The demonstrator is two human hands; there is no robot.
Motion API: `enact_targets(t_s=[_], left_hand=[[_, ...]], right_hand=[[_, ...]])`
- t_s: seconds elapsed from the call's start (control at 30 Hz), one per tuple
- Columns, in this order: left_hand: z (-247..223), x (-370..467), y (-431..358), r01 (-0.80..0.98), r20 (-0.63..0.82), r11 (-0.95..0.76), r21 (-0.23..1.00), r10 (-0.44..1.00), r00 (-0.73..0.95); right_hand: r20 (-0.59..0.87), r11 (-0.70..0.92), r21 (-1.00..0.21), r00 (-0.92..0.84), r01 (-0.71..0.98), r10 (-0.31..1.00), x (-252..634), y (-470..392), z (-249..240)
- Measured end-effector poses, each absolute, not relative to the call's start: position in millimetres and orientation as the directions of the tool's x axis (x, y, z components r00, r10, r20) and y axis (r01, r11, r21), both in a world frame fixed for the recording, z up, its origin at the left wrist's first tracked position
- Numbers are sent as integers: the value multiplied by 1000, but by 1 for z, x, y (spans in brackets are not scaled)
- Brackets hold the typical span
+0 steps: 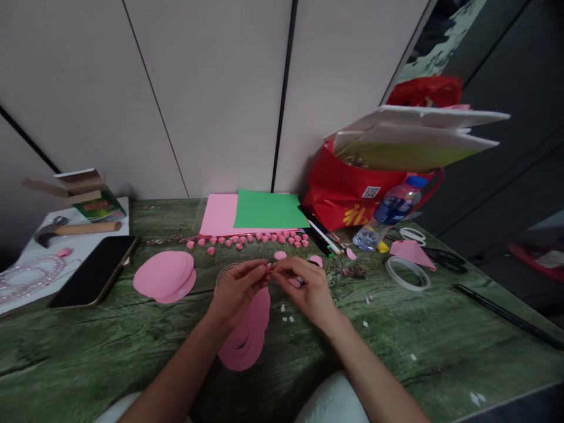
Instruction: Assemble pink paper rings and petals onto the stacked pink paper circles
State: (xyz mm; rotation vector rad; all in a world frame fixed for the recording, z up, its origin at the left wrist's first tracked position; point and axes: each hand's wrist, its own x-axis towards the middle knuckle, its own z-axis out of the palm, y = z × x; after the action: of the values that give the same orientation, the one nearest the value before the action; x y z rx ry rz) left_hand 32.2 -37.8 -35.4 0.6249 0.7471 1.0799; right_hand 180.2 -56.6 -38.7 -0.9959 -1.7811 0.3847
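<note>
Two hands meet mid-table in my head view: left hand (238,288) and right hand (304,288) pinch fingertips together on pink paper spiral (249,335), strip end at fingertips, rest hanging onto green table (88,352). Pink circle stack (164,276) left, tape ring (408,273) right.

1. Red glossy plastic carrier bag (343,197): carries a white square QR code label (371,192) and yellow printed marks, not legible.
2. Green cardboard box (97,207): red lettering, too blurred to read.
3. Clear plastic water bottle (388,217): blue label, text illegible.
</note>
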Motion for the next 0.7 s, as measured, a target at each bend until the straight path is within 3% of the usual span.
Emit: enact_targets(t_s=[0.7], left_hand=[[-35, 33, -39, -507, -204, 323, 799, 939, 277]], right_hand=[[628, 615, -638, -150, 463, 764, 181, -56, -40]])
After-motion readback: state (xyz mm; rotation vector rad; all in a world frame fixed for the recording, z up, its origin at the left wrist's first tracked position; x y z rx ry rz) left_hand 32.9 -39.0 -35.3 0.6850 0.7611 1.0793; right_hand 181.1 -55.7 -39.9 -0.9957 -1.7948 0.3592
